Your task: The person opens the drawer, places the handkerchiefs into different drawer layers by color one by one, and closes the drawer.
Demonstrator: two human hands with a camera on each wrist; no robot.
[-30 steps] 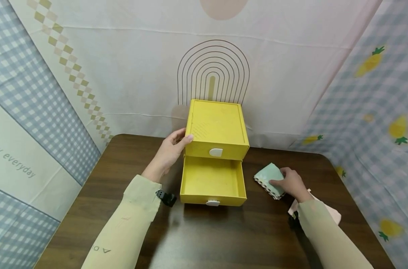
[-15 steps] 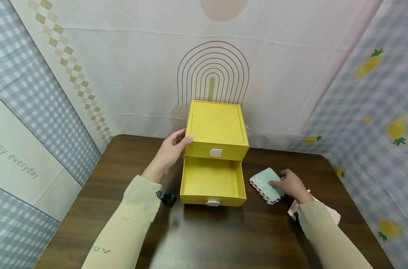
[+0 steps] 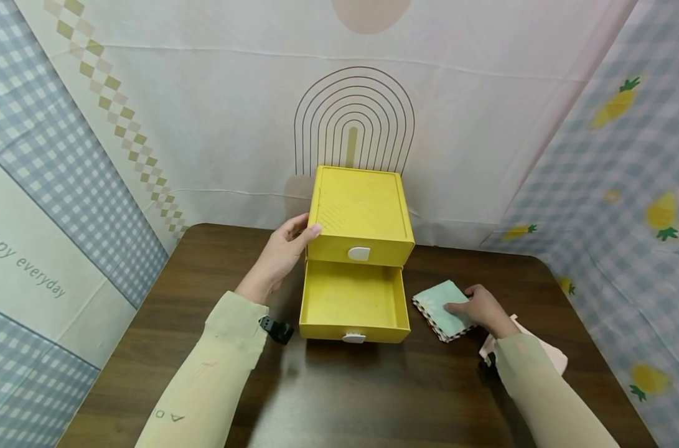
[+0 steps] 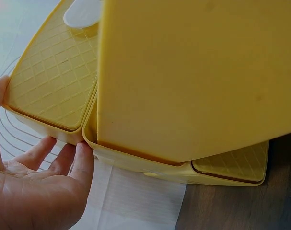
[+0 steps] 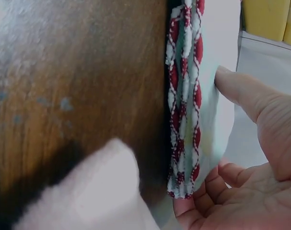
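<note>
The left hand [image 3: 277, 258] braces the left side of the yellow drawer box [image 3: 360, 214], thumb at the top edge and straight fingers [image 4: 64, 160] flat against the wall; it presses rather than grasps. The lower drawer [image 3: 353, 305] stands pulled out and shows a bare bottom. The upper one is closed.

The right hand [image 3: 482, 309] holds a folded green cloth [image 3: 441, 306] with a red-and-white scalloped edge. The cloth lies on the tabletop [image 3: 373, 398] just right of the open drawer, thumb on top and fingers curled at its near edge, so the grasp is a pinch on the folded stack. A pale pink cloth [image 3: 541, 351] lies under the right sleeve.

To do this well, the pinch should catch all the layers that the right wrist view shows at the edge [image 5: 183, 110]; otherwise the stack may fan open when lifted. The cloth looks close to the drawer's width, so I judge it should go over the side wall level and square to the drawer. The left hand's bracing should keep the light box from sliding.
</note>
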